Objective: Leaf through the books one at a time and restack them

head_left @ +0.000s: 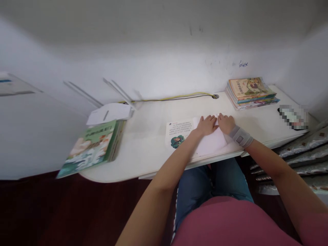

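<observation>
White desk [143,150], both hands [207,125] [227,123] flat (on paper [211,141])

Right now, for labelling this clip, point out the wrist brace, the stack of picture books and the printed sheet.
Wrist brace [240,136]: head view, on its grey band.
Stack of picture books [249,89]: head view, on the top book's cover.
Printed sheet [178,131]: head view, on its printed text.
</observation>
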`<state>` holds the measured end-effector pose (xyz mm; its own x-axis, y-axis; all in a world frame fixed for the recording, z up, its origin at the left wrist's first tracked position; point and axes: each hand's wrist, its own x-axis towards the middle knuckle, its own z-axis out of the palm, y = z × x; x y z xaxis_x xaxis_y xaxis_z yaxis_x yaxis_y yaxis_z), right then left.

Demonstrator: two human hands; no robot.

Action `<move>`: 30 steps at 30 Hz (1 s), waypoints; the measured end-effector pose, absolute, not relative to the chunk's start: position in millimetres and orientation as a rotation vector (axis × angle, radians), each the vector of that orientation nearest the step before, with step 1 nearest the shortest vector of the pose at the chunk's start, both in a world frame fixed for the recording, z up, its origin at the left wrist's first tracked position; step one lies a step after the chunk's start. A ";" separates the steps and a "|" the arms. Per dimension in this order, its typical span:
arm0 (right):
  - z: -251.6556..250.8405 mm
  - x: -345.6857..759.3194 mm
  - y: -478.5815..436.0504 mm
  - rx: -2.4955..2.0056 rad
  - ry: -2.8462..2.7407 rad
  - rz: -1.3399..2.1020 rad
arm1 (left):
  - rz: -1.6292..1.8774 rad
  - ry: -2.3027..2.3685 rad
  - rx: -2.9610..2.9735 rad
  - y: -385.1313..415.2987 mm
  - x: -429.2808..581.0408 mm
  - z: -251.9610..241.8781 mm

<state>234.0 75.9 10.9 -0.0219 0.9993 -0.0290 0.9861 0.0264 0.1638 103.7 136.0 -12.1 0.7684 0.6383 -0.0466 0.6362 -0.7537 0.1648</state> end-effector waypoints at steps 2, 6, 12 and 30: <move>9.5 233.5 73.9 2.114 2.142 0.165 | 0.017 0.993 2.787 137.6 101.4 -14.4; 6.7 234.2 72.7 2.123 2.144 0.181 | 0.034 0.994 2.759 139.6 100.2 -18.0; 3.2 238.5 70.8 2.130 2.167 0.188 | 0.247 1.258 2.604 142.1 107.1 -12.0; -0.8 238.1 71.4 2.242 2.225 0.039 | 0.228 1.407 2.418 183.8 122.8 15.8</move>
